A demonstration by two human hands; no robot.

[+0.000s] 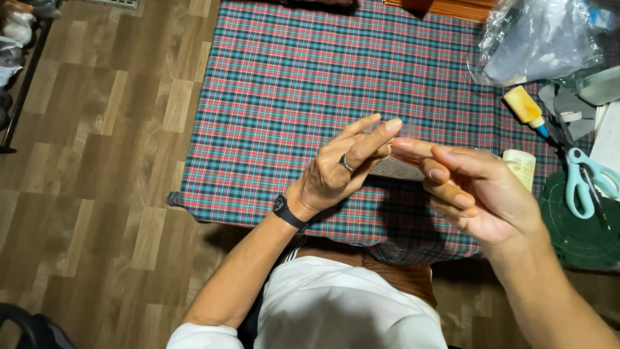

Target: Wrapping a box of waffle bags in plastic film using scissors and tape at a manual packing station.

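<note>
Both hands meet above the plaid cloth [290, 97]: the left hand [345, 168] and right hand [475, 190] pinch a thin clear strip [403, 129] between their fingertips, over a small white mesh piece [397, 169]. A crumpled clear plastic bag [536, 39] holds greyish pieces; its exact contents are unclear.

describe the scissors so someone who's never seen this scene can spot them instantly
Start at the plaid tablecloth and go to its right edge, beyond the right hand. There a round dark green felt piece lies, with the scissors resting on its top. Their pale mint-green looped handles set them apart from the yellow glue bottle above.
</note>
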